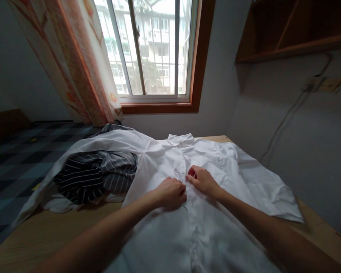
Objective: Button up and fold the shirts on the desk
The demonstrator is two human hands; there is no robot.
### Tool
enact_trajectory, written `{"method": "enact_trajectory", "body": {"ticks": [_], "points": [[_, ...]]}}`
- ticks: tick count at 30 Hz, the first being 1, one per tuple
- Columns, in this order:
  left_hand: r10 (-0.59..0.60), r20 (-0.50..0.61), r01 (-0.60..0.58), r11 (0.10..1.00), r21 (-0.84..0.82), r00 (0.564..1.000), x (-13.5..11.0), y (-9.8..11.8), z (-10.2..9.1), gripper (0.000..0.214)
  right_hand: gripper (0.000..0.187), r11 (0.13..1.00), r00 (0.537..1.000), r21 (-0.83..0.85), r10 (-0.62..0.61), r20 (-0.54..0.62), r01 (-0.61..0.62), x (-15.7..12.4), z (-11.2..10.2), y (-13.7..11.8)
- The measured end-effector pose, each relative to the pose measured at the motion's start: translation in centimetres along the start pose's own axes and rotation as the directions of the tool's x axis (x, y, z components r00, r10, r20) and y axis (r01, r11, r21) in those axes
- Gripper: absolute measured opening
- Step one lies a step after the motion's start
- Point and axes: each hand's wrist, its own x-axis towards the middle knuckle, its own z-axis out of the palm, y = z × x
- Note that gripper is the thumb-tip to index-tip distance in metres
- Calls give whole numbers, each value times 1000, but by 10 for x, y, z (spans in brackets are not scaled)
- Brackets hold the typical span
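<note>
A white collared shirt lies face up on a wooden table, collar toward the window. My left hand rests curled on the shirt's button placket, fingers pinched on the fabric. Just to its right, my right hand pinches the same placket at mid-chest. Both hands meet at the centre line of the shirt.
A pile of dark and grey striped garments lies at the left under another white cloth. A patterned curtain hangs by the window. A wooden shelf and a wall socket with cable are at the right.
</note>
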Motion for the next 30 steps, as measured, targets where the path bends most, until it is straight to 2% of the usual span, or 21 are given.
{"method": "enact_trajectory", "body": {"ticks": [2, 4, 5, 6, 8, 10, 12, 15, 17, 19, 24, 30], "points": [[-21, 181, 48, 988, -146, 983, 1, -10, -11, 30, 13, 992, 997, -98, 82, -7, -83, 18, 9, -1], [-21, 355, 139, 941, -310, 935, 4, -24, -23, 34, 16, 969, 987, -188, 159, -15, -159, 27, 15, -4], [-16, 399, 175, 914, -367, 917, 7, -32, -28, 32, 18, 955, 982, -229, 189, -21, -188, 28, 17, -6], [-25, 394, 193, 899, -393, 919, 10, -39, -31, 27, 19, 943, 978, -264, 205, -24, -205, 28, 18, -9], [-101, 261, 195, 911, -364, 960, 20, -50, -33, 17, 25, 926, 978, -318, 208, -20, -203, 26, 20, -13], [-196, 42, 199, 928, -316, 980, 32, -54, -25, 13, 32, 916, 982, -356, 185, -31, -183, 23, 23, -17], [-230, -104, 184, 924, -336, 968, 45, -51, -12, 16, 33, 911, 986, -376, 158, -53, -166, 21, 27, -18], [-233, -207, 119, 885, -450, 950, 58, -43, 13, 22, 31, 912, 991, -388, 119, -54, -131, 23, 30, -10], [-256, -306, 84, 874, -478, 917, 61, -39, 25, 24, 31, 916, 996, -392, 91, -21, -92, 28, 29, 0], [-258, -393, 73, 901, -427, 882, 63, -39, 33, 23, 31, 915, 997, -399, 77, 20, -63, 35, 25, 11], [-209, -437, 115, 966, -231, 875, 68, -46, 34, 16, 27, 913, 997, -404, 79, 19, -65, 52, 20, 28], [-277, -393, 188, 950, -250, 877, 74, -51, 32, 30, 21, 921, 1000, -390, 0, -23, -9, 54, 19, 32]]}}
